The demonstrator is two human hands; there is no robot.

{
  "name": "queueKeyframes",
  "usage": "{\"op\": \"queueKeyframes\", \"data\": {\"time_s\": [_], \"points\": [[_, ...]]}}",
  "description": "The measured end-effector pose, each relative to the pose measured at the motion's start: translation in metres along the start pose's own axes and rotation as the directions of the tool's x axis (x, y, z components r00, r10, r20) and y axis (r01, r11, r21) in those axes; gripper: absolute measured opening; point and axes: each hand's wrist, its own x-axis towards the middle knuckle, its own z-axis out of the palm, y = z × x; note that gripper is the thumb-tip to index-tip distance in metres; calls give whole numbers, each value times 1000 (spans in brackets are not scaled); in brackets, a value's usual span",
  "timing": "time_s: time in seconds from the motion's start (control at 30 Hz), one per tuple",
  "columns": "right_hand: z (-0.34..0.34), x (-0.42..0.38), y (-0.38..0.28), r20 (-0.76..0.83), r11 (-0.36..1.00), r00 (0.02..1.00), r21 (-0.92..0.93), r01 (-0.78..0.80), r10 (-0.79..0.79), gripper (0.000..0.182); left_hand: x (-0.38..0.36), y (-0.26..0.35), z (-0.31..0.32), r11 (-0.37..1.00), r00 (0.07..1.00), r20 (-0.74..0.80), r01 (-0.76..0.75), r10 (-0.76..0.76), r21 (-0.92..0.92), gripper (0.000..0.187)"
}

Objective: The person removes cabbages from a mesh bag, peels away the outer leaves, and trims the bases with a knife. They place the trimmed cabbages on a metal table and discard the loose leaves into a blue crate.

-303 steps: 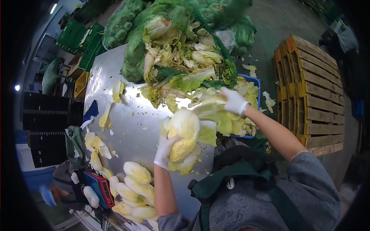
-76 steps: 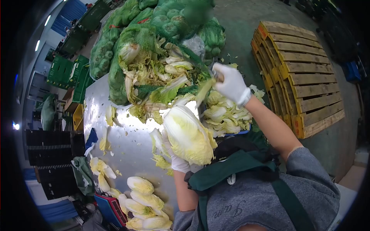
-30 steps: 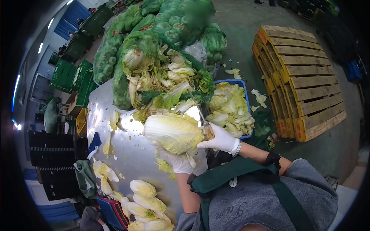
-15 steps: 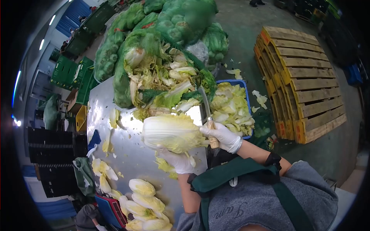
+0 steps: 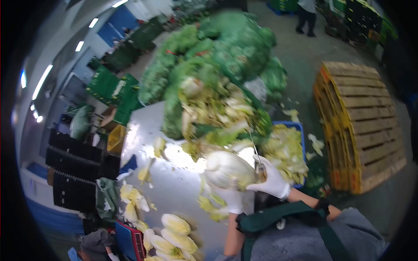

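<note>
A large pale cabbage (image 5: 227, 170) is held above the metal table (image 5: 174, 174). My left hand (image 5: 230, 198), in a white glove, supports it from below, its fingers partly hidden by the cabbage. My right hand (image 5: 272, 180), also gloved, is wrapped round the handle of a knife (image 5: 260, 170) close to the cabbage's right side; the blade points up and away. Beyond them, loose leaves and cabbages (image 5: 217, 108) spill from a green net bag. Several trimmed cabbages (image 5: 178, 237) lie at the table's near left part.
A blue crate (image 5: 301, 143) of leaves stands right of the table, with stacked wooden pallets (image 5: 363, 126) beyond. Full green net sacks (image 5: 239, 43) are piled at the far end. A red and blue object (image 5: 130, 239) and another person (image 5: 96, 243) are at lower left.
The view has shifted, so the scene sits lower and further right. The cabbage has turned, its rounded pale end now more toward the camera. Both hands keep their holds.
</note>
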Motion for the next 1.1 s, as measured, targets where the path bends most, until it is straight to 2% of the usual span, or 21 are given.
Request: {"op": "queueKeyframes", "data": {"time_s": [0.03, 0.07, 0.17, 0.2, 0.33, 0.4, 0.43, 0.47, 0.5, 0.53, 0.57, 0.6, 0.73, 0.83, 0.87, 0.9, 0.93, 0.97, 1.0, 1.03, 1.1], "points": [[-4, 9, -3, 38, 997, 999, -71, 29, -26, 86, 2, 1, 0, 999, 1000, 10, -17, 17, 34, 101], [-9, 17, -4, 189, 998, 981, 19, -53, 49, 83, 3, 1, 0, 997, 999, 14, -40, 39, 73, 102], [-17, 29, 20, 363, 999, 931, 20, -41, 31, 82, 4, 21, 2, 998, 996, 74, 57, -55, -20, 99], [-19, 28, 23, 314, 999, 949, -27, -19, 27, 75, 4, 24, 2, 998, 997, 61, 47, -45, -31, 93], [-19, 21, 17, 404, 991, 905, -50, -126, 136, 73, 4, 5, -9, 995, 992, 95, 78, -84, 58, 95], [0, 3, 36, 246, 960, 953, 169, -223, 178, 72, 1, 4, -8, 991, 991, 34, 129, -129, 21, 94], [9, -9, 47, 170, 925, 962, 281, -256, 214, 71, 1, 3, -8, 982, 985, -20, 168, -170, -82, 93], [15, -21, 54, 167, 933, 952, 213, -290, 258, 55, 1, 1, -8, 962, 974, -68, 201, -217, -185, 92], [18, -26, 52, 253, 775, 885, 429, -464, 390, 51, 1, 0, -7, 930, 957, -110, 227, -267, -288, 92], [20, -32, 47, 367, 536, 795, 594, -600, 483, 47, 2, 1, -7, 945, 967, -101, 201, -233, -259, 92], [22, -36, 40, 499, 240, 690, 691, -682, 525, 43, 3, 2, -9, 958, 975, -91, 176, -201, -228, 92], [18, -32, 30, 554, -3, 662, 768, -640, 505, 30, 2, 5, -10, 970, 983, -77, 147, -164, -196, 94], [22, -30, 59, 561, -131, 536, 758, -639, 631, 21, -3, 16, -7, 994, 1000, -22, 17, -20, -104, 104], [18, -38, 81, 645, -172, 633, 746, -644, 428, 17, -11, 16, -3, 999, 999, -17, -30, 29, -34, 113], [18, -37, 87, 700, -312, 588, 710, -631, 405, 11, -13, 23, -5, 999, 999, 8, -34, 34, 38, 116], [16, -33, 81, 663, -231, 590, 732, -641, 462, 9, -14, 29, -6, 993, 999, 33, -42, 38, 110, 118], [24, -32, 79, 566, -153, 549, 769, -621, 616, 12, -15, 30, -6, 988, 998, 53, -45, 37, 150, 118], [24, -36, 86, 593, -137, 556, 746, -651, 583, 16, -16, 28, -8, 987, 997, 64, -44, 35, 154, 118], [16, -31, 65, 659, -169, 464, 664, -728, 592, 28, -14, 23, -8, 994, 998, 55, -36, 31, 99, 119], [14, -32, 62, 738, -242, 437, 613, -752, 514, 29, -14, 17, -8, 999, 999, 45, -25, 23, 36, 119], [9, -27, 35, 685, -266, 464, 681, -682, 562, 30, -18, 6, -10, 996, 999, 33, -8, 11, -87, 119]]}}
